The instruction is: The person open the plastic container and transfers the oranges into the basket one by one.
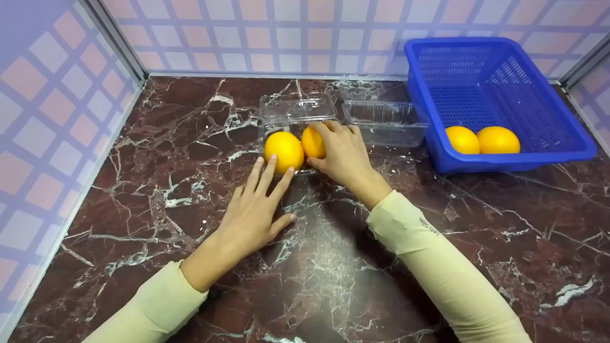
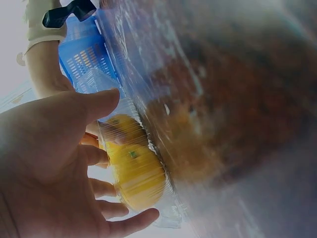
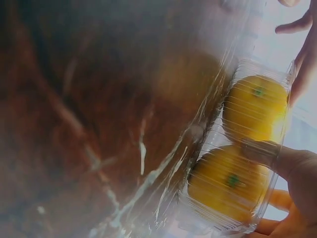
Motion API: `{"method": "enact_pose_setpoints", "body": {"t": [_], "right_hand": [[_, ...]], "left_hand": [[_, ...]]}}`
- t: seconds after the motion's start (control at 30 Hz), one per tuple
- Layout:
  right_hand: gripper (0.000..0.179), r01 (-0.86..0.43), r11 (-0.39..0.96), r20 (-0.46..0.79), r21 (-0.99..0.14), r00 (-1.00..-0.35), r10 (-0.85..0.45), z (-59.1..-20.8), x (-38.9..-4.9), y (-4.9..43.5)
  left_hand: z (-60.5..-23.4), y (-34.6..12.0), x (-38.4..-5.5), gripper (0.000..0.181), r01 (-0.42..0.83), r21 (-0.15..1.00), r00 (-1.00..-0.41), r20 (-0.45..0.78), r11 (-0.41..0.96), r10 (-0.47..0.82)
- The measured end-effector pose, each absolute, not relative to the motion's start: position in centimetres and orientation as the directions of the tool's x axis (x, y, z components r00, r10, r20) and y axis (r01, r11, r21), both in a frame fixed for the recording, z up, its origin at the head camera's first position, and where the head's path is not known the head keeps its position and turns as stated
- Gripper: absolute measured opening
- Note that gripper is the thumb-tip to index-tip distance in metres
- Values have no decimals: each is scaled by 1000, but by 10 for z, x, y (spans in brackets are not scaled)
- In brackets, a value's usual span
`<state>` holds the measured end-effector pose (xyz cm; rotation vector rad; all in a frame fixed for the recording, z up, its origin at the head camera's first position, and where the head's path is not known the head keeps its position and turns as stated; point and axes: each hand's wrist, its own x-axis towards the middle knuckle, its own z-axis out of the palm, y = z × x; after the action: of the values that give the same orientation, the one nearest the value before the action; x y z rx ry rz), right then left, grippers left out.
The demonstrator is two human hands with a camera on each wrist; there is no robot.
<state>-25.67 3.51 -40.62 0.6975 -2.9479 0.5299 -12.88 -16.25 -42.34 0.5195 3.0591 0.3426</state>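
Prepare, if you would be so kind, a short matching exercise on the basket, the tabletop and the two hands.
Things:
1. Basket
2. Right hand
3. Tabletop
4. Left hand

Descriptions:
A. Dark red-brown with pale veins
B. Fingers spread, holding nothing
C. Blue, with two oranges visible inside
D. Grips an orange in a clear container

Right pairs: 1-C, 2-D, 3-A, 4-B.

Place: a partitioned work booth; the wider premises cannot be determined. Evidence: checked panels (image 1: 286, 38) enclose the marble-patterned tabletop (image 1: 143, 200) at its back and both sides, with metal posts (image 1: 116, 40) at the tabletop's rear corners.
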Motion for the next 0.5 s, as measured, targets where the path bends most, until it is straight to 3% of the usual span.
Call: {"method": "enact_pose_setpoints", "body": {"t": [0.5], "right_hand": [[72,-431,853,97,-294,-901,-422,-402,-255,32]], "left_hand": [[-428,-164,-127,92,353,142,-935,18,925,354]]}}
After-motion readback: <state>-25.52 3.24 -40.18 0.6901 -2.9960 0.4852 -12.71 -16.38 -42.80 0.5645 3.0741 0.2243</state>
